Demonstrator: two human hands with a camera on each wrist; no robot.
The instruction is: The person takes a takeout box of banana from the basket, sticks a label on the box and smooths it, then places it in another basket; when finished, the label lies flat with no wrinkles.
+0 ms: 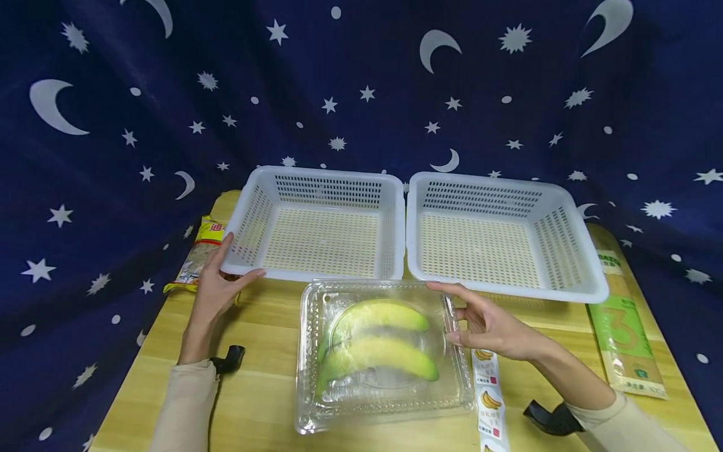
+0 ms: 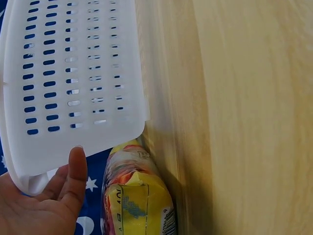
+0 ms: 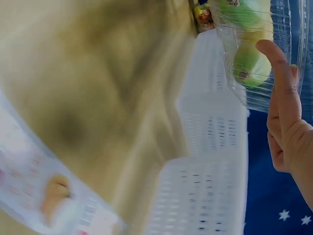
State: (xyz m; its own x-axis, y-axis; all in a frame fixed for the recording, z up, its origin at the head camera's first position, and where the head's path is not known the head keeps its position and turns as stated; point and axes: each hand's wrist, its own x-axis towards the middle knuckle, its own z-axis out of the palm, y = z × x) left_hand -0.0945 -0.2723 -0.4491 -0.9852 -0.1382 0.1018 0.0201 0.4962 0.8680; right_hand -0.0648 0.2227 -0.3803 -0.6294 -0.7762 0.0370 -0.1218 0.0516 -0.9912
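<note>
My left hand [image 1: 217, 292] grips the near left corner of a white perforated plastic basket [image 1: 316, 275]. In the left wrist view the thumb lies on the basket's outer wall [image 2: 73, 139] and the fingers go round its rim. A clear plastic clamshell box [image 1: 390, 405] with two yellow-green bananas [image 1: 378, 355] inside is pinched at its right edge by my right hand [image 1: 497, 326]. The box is raised in front of the baskets, its lid down over the fruit. From the right wrist view, banana ends [image 3: 249, 66] show through the clear wall.
Another white basket [image 1: 508, 290] stands beside the first. A strip of banana stickers [image 1: 490, 408] lies under my right hand. At the right edge is a long green-and-tan packet [image 1: 627, 333]; a yellow packaged bag [image 1: 194, 263] lies left. A star-patterned cloth [image 1: 361, 75] hangs behind.
</note>
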